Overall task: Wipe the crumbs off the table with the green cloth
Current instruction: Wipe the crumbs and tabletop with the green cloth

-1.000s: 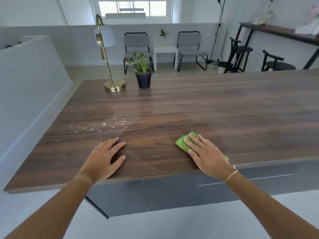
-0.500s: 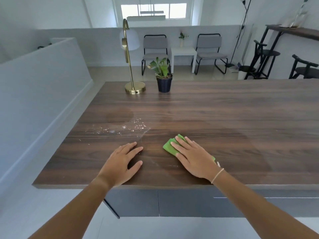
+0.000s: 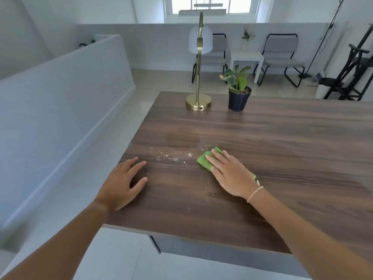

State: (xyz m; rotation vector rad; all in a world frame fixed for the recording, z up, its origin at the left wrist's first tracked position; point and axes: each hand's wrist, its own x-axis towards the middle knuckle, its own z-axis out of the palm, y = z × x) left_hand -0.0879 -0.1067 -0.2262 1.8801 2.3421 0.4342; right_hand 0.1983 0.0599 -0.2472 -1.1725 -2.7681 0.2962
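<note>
The right hand [image 3: 230, 172] lay flat, fingers spread, pressing the green cloth [image 3: 205, 161] onto the wooden bench [image 3: 282, 150] just right of the crumbs [image 3: 173, 157], while the left hand [image 3: 123, 184] rested open and empty beside them.

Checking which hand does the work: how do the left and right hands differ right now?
The right hand presses flat on the green cloth; the left hand rests on bare table. The right sits beside the crumbs, the left nearer the table's corner. Only the right wrist wears a bracelet. Both lie palm down.
</note>
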